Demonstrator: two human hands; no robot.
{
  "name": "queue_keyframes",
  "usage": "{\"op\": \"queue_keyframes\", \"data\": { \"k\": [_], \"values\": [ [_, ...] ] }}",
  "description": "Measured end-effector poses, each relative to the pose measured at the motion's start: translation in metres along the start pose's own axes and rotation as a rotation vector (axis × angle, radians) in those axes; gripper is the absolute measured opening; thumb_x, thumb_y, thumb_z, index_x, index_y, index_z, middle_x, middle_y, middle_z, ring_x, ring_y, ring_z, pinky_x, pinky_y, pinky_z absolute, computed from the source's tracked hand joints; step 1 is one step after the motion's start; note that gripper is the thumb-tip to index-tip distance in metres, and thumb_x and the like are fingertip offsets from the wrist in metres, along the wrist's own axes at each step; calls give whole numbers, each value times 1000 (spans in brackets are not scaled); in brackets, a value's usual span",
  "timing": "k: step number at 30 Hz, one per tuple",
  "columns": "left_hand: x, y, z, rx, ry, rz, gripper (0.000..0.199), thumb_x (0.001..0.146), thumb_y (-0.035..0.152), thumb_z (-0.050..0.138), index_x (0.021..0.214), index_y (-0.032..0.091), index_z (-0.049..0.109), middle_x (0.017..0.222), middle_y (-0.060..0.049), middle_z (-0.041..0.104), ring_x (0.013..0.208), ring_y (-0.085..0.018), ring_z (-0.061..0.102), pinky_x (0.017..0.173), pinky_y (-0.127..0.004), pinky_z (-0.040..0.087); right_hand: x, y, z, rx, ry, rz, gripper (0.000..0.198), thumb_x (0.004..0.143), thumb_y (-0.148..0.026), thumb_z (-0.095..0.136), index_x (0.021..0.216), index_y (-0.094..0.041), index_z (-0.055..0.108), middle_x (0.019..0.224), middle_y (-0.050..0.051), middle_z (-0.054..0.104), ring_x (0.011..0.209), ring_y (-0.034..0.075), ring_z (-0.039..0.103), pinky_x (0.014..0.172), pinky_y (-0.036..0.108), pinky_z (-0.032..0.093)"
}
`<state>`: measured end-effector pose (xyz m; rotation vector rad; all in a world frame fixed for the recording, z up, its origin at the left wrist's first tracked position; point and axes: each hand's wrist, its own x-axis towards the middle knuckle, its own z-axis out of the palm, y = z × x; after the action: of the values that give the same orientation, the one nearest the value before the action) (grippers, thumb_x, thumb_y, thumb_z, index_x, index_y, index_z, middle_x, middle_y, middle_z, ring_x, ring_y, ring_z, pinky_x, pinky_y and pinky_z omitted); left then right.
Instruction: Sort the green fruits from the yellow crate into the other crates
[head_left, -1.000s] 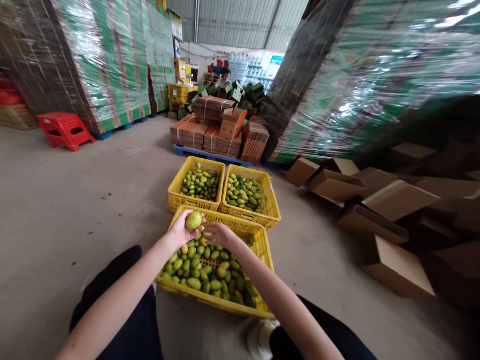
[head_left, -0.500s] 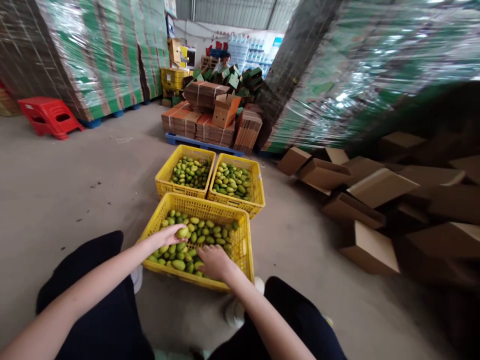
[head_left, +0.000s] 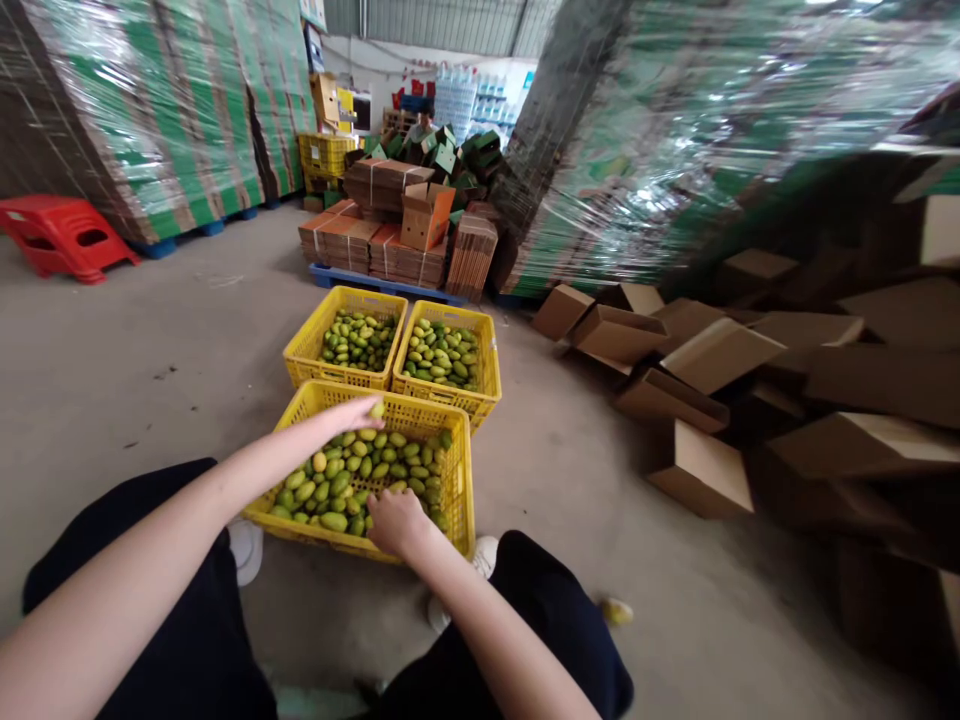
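Green-yellow mangoes lie loose in the near yellow crate, which stands on the floor between my feet. My left hand is raised over the crate's far side, its fingers closed on a mango that shows at the fingertips. Lower down, at the near side of the pile, my right hand has its fingers curled downward among the mangoes. What lies under those fingers is hidden.
Two more yellow crates of mangoes, a left one and a right one, stand just beyond. A single mango lies on the floor at right. Cardboard boxes are heaped rightward; a red stool stands left. Flattened cartons fill a pallet behind.
My left hand has lifted its mango up toward the crate's far rim. My right hand's fingers have curled down into the pile. The view has swung slightly to the right.
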<state>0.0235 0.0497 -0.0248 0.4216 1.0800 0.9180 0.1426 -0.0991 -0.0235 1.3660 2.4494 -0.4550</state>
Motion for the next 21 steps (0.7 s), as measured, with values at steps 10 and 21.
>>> {"op": "queue_keyframes", "data": {
  "k": [10,21],
  "values": [
    [-4,30,-47,994,137,260,13,79,24,63,84,18,73,115,-8,70,124,-27,53,103,-31,41,18,-9,-9,31,-47,13,33,83,-17,60,115,-9,64,114,25,69,109,34,66,89,47,48],
    [-31,-68,-182,1020,270,-135,32,92,36,57,118,17,60,119,-8,61,100,-21,62,85,-40,54,37,9,-16,71,-133,67,34,89,-20,54,121,-10,60,122,25,64,114,36,62,92,46,46]
  ]
}}
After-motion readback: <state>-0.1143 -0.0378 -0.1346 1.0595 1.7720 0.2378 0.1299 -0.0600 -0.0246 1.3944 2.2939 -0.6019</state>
